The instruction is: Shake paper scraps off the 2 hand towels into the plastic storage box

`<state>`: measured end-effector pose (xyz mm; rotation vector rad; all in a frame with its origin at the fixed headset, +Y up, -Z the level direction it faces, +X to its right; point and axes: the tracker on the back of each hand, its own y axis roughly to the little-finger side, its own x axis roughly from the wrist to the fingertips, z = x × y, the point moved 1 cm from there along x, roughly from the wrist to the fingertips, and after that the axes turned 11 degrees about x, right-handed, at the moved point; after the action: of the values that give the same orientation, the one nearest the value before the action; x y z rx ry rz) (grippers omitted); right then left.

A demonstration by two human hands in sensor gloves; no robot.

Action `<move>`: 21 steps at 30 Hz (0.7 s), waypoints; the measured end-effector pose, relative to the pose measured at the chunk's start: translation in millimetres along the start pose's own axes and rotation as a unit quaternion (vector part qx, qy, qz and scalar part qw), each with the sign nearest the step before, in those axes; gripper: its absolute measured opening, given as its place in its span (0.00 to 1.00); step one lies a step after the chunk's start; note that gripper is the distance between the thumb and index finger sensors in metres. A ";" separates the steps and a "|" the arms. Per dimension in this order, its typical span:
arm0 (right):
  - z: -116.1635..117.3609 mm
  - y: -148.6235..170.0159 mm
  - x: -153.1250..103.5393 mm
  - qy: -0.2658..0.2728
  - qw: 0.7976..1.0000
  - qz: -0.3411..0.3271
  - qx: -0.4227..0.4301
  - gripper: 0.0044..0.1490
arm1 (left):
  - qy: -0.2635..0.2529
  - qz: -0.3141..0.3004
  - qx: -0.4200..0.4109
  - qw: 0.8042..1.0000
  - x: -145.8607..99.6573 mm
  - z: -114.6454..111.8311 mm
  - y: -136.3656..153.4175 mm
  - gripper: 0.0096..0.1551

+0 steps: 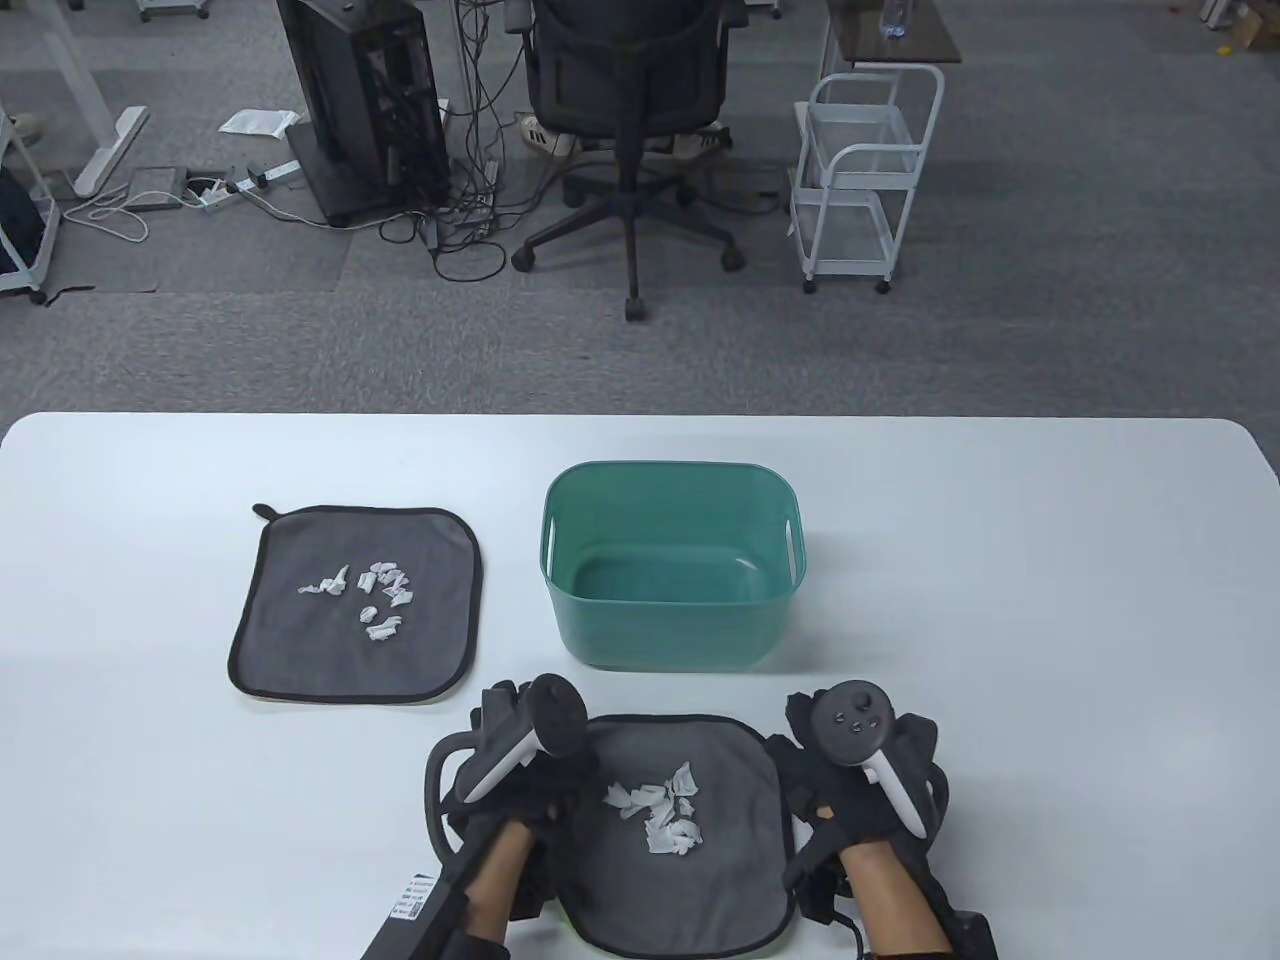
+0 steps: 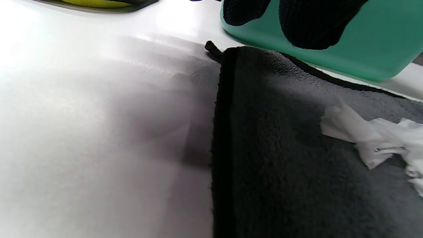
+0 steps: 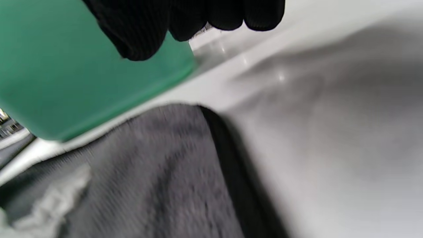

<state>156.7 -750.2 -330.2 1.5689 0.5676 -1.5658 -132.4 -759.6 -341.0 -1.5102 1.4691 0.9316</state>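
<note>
A grey hand towel [image 1: 690,900] with a black border lies at the table's front edge, white paper scraps [image 1: 660,815] piled on its middle. My left hand [image 1: 510,735] hovers over its left edge, and the fingers [image 2: 304,23] hang above the far-left corner [image 2: 228,53] without touching. My right hand [image 1: 845,775] is at the towel's right edge; its fingers [image 3: 138,29] are clear of the cloth [image 3: 172,165]. Neither hand holds anything. A second grey towel [image 1: 300,650] with scraps [image 1: 370,600] lies flat at the left. The green plastic storage box [image 1: 670,468] stands just beyond the near towel.
The white table [image 1: 1000,600] stretches wide to the right of the box. Beyond its far edge are an office chair [image 1: 630,90], a white wire cart [image 1: 865,180] and cables on the carpet.
</note>
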 end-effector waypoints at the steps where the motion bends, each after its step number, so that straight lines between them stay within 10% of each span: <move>1: 5.3 -1.6 2.8 -0.003 1.000 0.003 -0.017 0.39 | 0.000 0.000 0.016 1.000 1.3 0.8 -1.2 0.39; 21: 27.7 -1.8 9.2 -0.011 0.997 0.027 -0.065 0.32 | 0.038 0.037 0.060 0.997 14.4 -16.0 -6.6 0.38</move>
<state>140.0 -773.4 -336.2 1.4571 0.5987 -1.4743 -125.7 -780.0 -347.5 -1.4249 1.6174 0.8206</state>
